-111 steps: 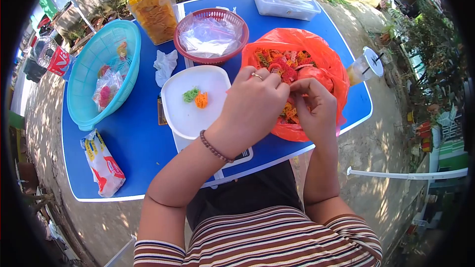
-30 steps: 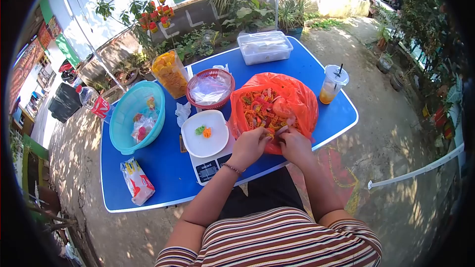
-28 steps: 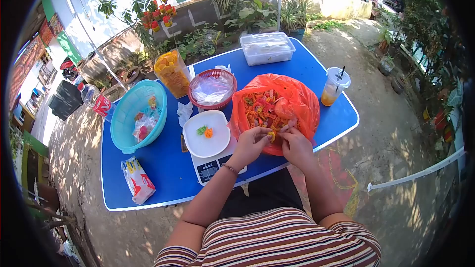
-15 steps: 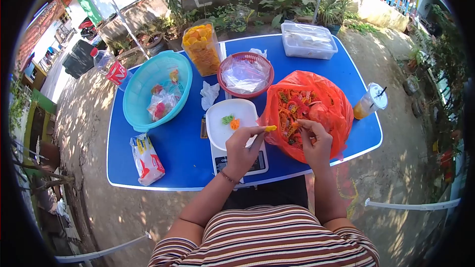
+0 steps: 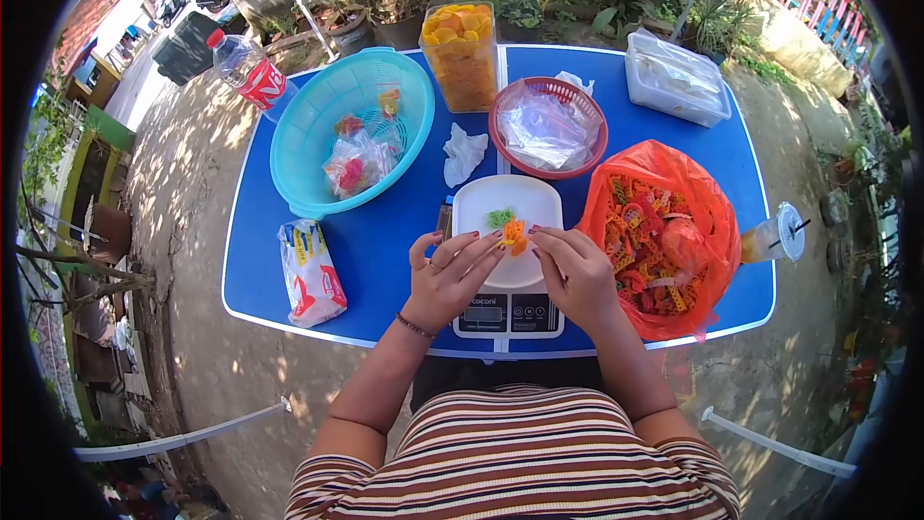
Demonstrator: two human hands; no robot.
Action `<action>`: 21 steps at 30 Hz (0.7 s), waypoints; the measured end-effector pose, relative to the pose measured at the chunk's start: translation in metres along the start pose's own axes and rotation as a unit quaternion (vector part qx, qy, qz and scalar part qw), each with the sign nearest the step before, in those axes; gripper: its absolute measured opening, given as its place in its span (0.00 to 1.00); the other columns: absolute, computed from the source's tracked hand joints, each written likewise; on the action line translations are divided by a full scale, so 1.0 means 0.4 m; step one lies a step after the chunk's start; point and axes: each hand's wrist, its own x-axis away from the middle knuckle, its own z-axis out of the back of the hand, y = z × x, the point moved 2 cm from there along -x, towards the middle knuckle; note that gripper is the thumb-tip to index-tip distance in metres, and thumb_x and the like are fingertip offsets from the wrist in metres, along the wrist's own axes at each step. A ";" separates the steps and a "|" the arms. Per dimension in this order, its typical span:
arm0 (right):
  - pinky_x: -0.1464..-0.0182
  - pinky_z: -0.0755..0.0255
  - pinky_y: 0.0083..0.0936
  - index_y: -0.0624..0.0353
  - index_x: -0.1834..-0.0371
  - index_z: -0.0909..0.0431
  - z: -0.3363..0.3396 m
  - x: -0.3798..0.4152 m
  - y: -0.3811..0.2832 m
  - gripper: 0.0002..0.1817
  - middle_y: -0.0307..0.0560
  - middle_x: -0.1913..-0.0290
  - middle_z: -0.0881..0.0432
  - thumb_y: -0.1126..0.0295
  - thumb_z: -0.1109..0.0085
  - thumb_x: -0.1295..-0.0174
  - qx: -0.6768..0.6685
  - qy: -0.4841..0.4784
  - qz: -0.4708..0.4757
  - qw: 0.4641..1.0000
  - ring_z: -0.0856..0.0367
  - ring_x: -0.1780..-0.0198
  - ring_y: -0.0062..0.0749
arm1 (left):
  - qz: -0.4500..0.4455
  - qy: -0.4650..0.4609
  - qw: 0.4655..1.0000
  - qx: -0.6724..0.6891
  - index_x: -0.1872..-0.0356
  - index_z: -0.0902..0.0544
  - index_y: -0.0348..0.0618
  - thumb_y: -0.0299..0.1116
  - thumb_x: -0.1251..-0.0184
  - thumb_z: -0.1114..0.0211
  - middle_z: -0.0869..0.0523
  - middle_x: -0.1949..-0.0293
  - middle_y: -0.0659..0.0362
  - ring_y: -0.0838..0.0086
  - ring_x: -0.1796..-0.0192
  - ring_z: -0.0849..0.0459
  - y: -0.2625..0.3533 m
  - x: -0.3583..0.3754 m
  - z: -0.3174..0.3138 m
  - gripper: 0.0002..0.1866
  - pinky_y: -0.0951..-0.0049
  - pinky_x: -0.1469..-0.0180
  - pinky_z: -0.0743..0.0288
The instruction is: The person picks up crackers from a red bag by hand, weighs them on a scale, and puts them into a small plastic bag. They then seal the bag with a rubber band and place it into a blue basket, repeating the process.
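Observation:
Over the white plate (image 5: 472,200) of a kitchen scale (image 5: 508,318), my two hands come close together. My left hand (image 5: 448,274) pinches a small yellow cracker piece at its fingertips. The thumb and fingers of my right hand (image 5: 580,274) are also pinched together; what they hold, if anything, cannot be made out. Between the fingertips, orange pieces (image 5: 516,235) sit on the plate beside a small green piece (image 5: 500,218). To the right, an open red plastic bag (image 5: 717,231) is full of red, orange and yellow lattice-like pieces (image 5: 654,279).
A turquoise basin (image 5: 289,169) holds small filled bags. Behind the scale are a red basket (image 5: 599,140) of clear plastic bags, a tall tub of orange chips (image 5: 460,58) and a lidded box (image 5: 679,77). A drink cup (image 5: 775,236), tissue pack (image 5: 313,274) and bottle (image 5: 252,75) stand around.
Both hands have moved in over the scale plate, the right one leaving the red bag's edge. The view has shifted, so the table sits further right.

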 end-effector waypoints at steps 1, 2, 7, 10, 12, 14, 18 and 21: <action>0.56 0.18 0.34 0.65 0.56 0.14 0.007 -0.010 0.005 0.10 0.52 0.58 0.11 0.84 0.34 0.40 0.008 0.000 0.007 1.000 0.12 0.59 0.44 | 0.027 -0.008 1.000 0.009 0.57 0.09 0.63 0.31 0.38 0.28 0.11 0.44 0.75 0.81 0.41 0.19 -0.004 -0.010 -0.011 0.11 0.60 0.29 0.44; 0.56 0.18 0.34 0.66 0.56 0.14 0.016 -0.023 0.014 0.10 0.52 0.58 0.11 0.85 0.35 0.40 0.015 -0.001 0.014 1.000 0.12 0.59 0.44 | 0.055 -0.025 0.998 0.031 0.55 0.10 0.64 0.29 0.38 0.28 0.13 0.42 0.73 0.78 0.39 0.19 -0.009 -0.015 -0.029 0.13 0.55 0.26 0.47; 0.43 0.23 0.41 0.64 0.52 0.14 0.025 -0.124 0.094 0.10 0.54 0.51 0.12 0.75 0.38 0.33 0.118 -0.070 -0.038 0.990 0.15 0.45 0.45 | 0.123 -0.104 0.985 0.065 0.50 0.10 0.59 0.35 0.38 0.25 0.16 0.37 0.67 0.72 0.33 0.22 -0.022 -0.098 -0.081 0.15 0.47 0.25 0.53; 0.34 0.31 0.49 0.63 0.48 0.14 -0.027 -0.139 0.162 0.15 0.52 0.41 0.14 0.65 0.39 0.31 0.213 -0.078 -0.031 0.973 0.22 0.35 0.48 | 0.150 -0.140 0.977 0.057 0.46 0.11 0.58 0.37 0.39 0.24 0.17 0.36 0.65 0.70 0.32 0.24 -0.015 -0.129 -0.098 0.18 0.45 0.24 0.55; 0.31 0.35 0.51 0.64 0.46 0.16 -0.036 -0.144 0.173 0.18 0.53 0.37 0.17 0.62 0.40 0.30 0.218 -0.116 -0.081 0.966 0.26 0.31 0.48 | 0.164 -0.143 0.973 0.077 0.45 0.12 0.57 0.38 0.39 0.24 0.17 0.36 0.63 0.69 0.31 0.25 -0.012 -0.142 -0.100 0.20 0.45 0.24 0.56; 0.29 0.36 0.51 0.64 0.44 0.16 -0.035 -0.145 0.179 0.19 0.54 0.34 0.18 0.62 0.41 0.30 0.196 -0.124 -0.121 0.965 0.27 0.29 0.50 | 0.200 -0.118 0.961 0.149 0.45 0.11 0.57 0.38 0.38 0.24 0.16 0.37 0.62 0.69 0.34 0.21 -0.011 -0.149 -0.081 0.19 0.50 0.26 0.47; 0.30 0.35 0.46 0.65 0.41 0.17 -0.006 -0.134 0.142 0.19 0.54 0.35 0.18 0.68 0.40 0.32 0.088 -0.027 -0.106 0.990 0.25 0.31 0.50 | 0.327 -0.088 0.841 0.422 0.41 0.14 0.50 0.40 0.27 0.31 0.16 0.35 0.56 0.68 0.39 0.16 -0.022 -0.110 -0.056 0.17 0.66 0.36 0.27; 0.31 0.33 0.43 0.63 0.40 0.17 0.027 -0.103 0.035 0.19 0.48 0.36 0.17 0.74 0.38 0.35 0.009 -0.033 -0.015 0.999 0.24 0.31 0.47 | 0.454 -0.050 0.486 0.745 0.33 0.22 0.39 0.45 0.17 0.43 0.19 0.33 0.47 0.62 0.38 0.14 -0.019 -0.052 -0.060 0.23 0.70 0.42 0.18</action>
